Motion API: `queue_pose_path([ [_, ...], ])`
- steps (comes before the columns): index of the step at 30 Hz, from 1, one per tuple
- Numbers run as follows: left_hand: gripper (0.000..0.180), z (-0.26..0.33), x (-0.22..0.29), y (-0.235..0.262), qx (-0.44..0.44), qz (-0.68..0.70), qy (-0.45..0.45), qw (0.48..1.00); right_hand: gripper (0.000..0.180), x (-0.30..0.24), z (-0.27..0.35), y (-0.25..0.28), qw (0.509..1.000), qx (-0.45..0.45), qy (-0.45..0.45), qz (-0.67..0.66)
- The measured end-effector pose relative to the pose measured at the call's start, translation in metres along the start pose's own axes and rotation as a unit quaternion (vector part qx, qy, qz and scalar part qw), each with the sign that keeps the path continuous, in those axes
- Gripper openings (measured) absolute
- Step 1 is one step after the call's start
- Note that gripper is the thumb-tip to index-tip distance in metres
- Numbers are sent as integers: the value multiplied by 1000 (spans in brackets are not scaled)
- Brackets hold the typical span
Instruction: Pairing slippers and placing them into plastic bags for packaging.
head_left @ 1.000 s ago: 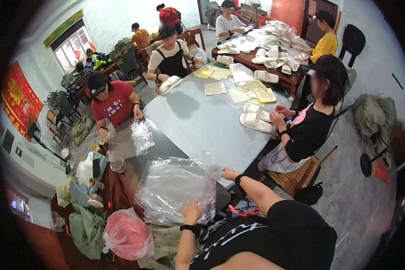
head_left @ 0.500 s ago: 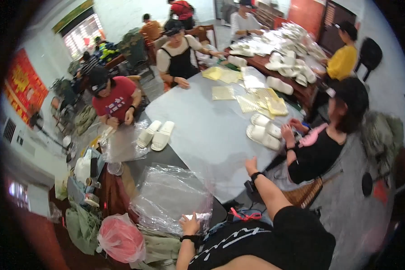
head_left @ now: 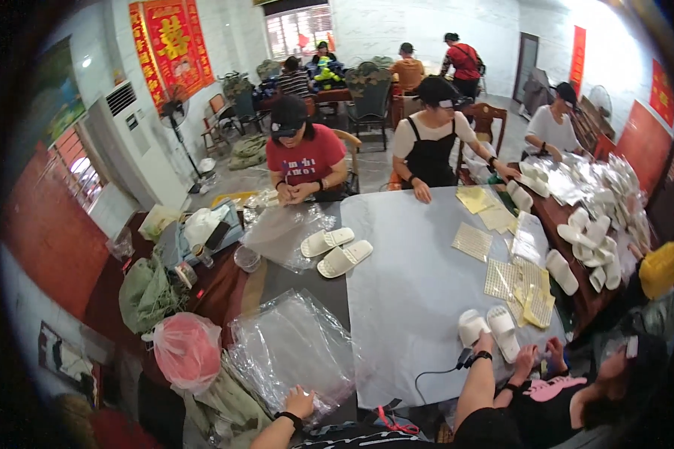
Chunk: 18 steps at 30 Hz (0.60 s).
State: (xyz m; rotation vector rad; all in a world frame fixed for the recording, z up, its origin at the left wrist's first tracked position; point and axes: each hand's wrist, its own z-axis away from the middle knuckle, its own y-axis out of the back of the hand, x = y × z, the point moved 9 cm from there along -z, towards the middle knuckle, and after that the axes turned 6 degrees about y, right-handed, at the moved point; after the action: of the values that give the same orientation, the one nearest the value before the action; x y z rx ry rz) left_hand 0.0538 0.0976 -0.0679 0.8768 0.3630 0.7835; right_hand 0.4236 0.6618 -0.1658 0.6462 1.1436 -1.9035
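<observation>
A stack of clear plastic bags (head_left: 292, 348) lies at the table's near left. My left hand (head_left: 299, 402) rests on its near edge, fingers apart and holding nothing. At the near right, my right hand (head_left: 484, 343) is at the heel end of a white slipper (head_left: 472, 323), its fingers closed around the edge and partly hidden. The matching slipper (head_left: 504, 331) lies just to the right. Very close by are a co-worker's hands (head_left: 528, 361). Another pair of cream slippers (head_left: 344, 258) sits at the table's left, beside more clear bags (head_left: 281, 232).
Yellowish textured sheets (head_left: 502, 278) and a loose slipper (head_left: 562, 272) lie along the right side. A brown side table carries piled slippers (head_left: 595, 236). A black cable (head_left: 419, 378) runs from my right wrist. A pink bag (head_left: 187, 352) stands at left. Co-workers (head_left: 307, 161) sit around the table.
My view has swung up and to the left. My right hand has gone from reaching over the table to the slipper pair. The left hand stays at the clear bags.
</observation>
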Motion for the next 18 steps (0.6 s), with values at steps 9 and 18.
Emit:
queue_pose_path([
  [9,41,-35,3,-26,107,52,53,991,34,150,159,-132,882,-311,-279,216],
  [18,46,7,13,-7,87,-13,4,996,92,131,238,-161,901,-165,58,397],
])
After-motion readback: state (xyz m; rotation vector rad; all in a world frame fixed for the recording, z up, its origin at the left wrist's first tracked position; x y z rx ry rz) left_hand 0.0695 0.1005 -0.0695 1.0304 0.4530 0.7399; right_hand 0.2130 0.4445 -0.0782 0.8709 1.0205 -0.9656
